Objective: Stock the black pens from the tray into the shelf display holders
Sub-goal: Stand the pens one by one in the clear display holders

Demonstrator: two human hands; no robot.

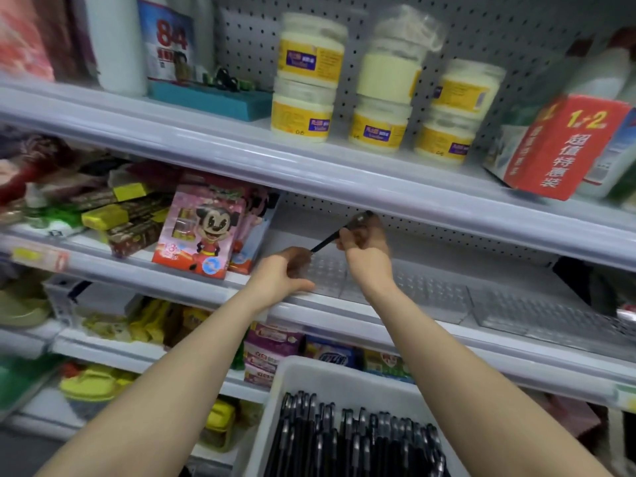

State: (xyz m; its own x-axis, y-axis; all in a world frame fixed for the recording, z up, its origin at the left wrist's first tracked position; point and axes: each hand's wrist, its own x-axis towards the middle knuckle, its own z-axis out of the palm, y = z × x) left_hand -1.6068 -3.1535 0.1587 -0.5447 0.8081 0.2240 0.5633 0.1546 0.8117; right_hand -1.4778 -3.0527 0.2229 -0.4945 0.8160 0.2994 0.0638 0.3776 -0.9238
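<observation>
aloft, black pen (325, 243) aslant in pinch of right grip (364, 245), tip down-left toward holder (430, 290)

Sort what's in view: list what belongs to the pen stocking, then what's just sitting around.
Job: black pen, pinched in the right hand; left hand at the clear display holders; white tray of spare pens.
Just there: yellow-labelled jars, cartoon toy box, red promo pack, teal box, yellow slippers.
</observation>
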